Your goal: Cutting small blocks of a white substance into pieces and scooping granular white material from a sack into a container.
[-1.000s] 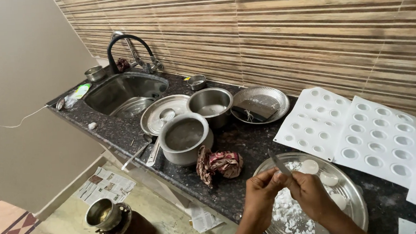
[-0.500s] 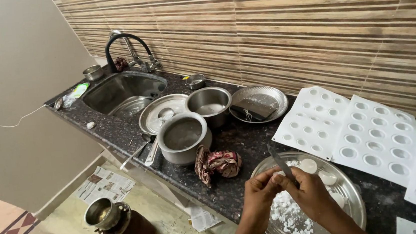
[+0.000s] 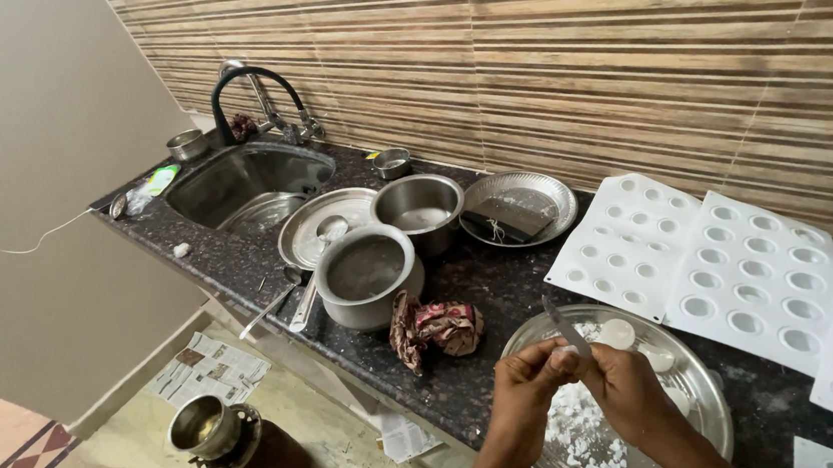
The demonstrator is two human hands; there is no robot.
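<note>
My left hand (image 3: 523, 395) and my right hand (image 3: 629, 394) meet over a round steel plate (image 3: 704, 392) at the counter's near edge. A small knife (image 3: 566, 325) sticks up from between their fingers, blade pointing away from me. Which hand grips the knife is hard to tell; the left fingers pinch something small and white against it. White shavings (image 3: 580, 433) lie heaped on the plate below the hands. A pale round piece (image 3: 617, 333) rests on the plate just beyond the fingers.
White moulded trays (image 3: 752, 275) with round wells lie to the right on the dark granite counter (image 3: 229, 270). Steel pots (image 3: 368, 273), a lid, a dish and a crumpled cloth (image 3: 437, 327) stand left of the plate. A sink (image 3: 246, 184) with a tap is farther left. A metal vessel (image 3: 229, 446) stands on the floor.
Both hands stay over the plate with small finger shifts; the knife blade has tipped slightly. The view has shifted a little.
</note>
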